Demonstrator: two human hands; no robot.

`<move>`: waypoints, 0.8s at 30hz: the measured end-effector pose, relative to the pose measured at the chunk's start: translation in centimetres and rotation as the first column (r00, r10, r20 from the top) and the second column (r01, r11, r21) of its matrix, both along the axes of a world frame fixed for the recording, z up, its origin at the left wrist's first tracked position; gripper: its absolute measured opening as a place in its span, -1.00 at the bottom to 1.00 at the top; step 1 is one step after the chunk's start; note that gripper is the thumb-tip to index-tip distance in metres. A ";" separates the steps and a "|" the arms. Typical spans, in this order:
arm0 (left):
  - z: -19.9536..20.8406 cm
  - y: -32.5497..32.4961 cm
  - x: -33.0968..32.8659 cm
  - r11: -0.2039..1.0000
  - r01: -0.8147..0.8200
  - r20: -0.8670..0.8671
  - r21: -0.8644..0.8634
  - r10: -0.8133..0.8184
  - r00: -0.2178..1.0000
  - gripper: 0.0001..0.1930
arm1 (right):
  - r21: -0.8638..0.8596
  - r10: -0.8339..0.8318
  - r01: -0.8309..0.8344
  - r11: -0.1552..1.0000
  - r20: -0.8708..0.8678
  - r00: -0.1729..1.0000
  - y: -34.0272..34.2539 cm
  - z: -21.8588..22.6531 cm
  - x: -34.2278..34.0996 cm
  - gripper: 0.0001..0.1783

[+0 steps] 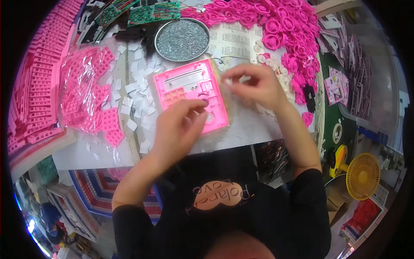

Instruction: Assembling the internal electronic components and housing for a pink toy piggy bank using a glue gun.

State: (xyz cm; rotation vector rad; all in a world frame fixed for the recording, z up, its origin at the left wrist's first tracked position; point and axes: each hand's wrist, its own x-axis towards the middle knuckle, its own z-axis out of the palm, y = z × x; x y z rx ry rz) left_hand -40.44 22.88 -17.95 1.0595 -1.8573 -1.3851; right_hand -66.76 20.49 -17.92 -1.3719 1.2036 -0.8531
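A pink plastic housing (194,70) lies inner side up in front of me on the work surface. It has a silver strip, a grid of small square openings and round holes. Over its lower part is my left hand (177,128), fingers bent and resting near the round holes, with thumb and index finger apart. My right hand (261,87) hovers just right of the housing. Its thumb and fingers pinch a small white piece (228,81), whose exact shape is too small to tell. Loose white round parts (264,56) lie beyond my right hand.
A round metal tray (158,46) of screws stands behind the housing. Pink ring-shaped parts (284,30) heap up at far right. Bagged pink button grids (86,86) and white square pieces (126,105) lie left. Green circuit boards (151,14) sit behind; a yellow fan (363,176) stands at right.
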 end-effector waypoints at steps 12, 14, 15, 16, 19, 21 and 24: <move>1.0 1.0 -0.1 0.996 0.016 0.128 0.084 -0.027 0.991 -0.85 | -0.622 -0.141 -0.052 0.781 -0.258 0.956 4.2 0.8 5.5 -0.83; 0.1 1.1 0.7 0.938 0.023 0.215 -0.346 0.055 0.975 -0.79 | -0.653 -0.203 -0.099 0.750 -0.371 0.906 3.8 0.6 5.4 -0.84; -0.3 1.1 1.1 0.840 0.045 0.241 -0.540 0.104 0.965 -0.76 | -0.665 -0.238 -0.123 0.737 -0.425 0.873 3.5 0.5 5.3 -0.85; -0.2 0.7 1.5 0.846 0.091 0.303 -0.526 0.087 0.949 -0.71 | -0.647 -0.242 -0.129 0.751 -0.453 0.858 3.3 0.2 5.3 -0.85; -1.3 1.0 2.2 0.808 0.208 0.453 -0.552 0.081 0.888 -0.72 | -0.620 -0.243 -0.178 0.764 -0.532 0.811 2.4 -0.7 6.0 -0.85; -1.6 1.0 2.2 0.820 0.194 0.446 -0.539 0.083 0.891 -0.72 | -0.635 -0.240 -0.253 0.730 -0.585 0.775 1.8 -0.8 6.6 -0.85; -1.8 1.2 2.1 0.830 0.173 0.439 -0.531 0.095 0.894 -0.72 | -0.625 -0.268 -0.253 0.739 -0.616 0.741 1.7 -2.0 7.1 -0.84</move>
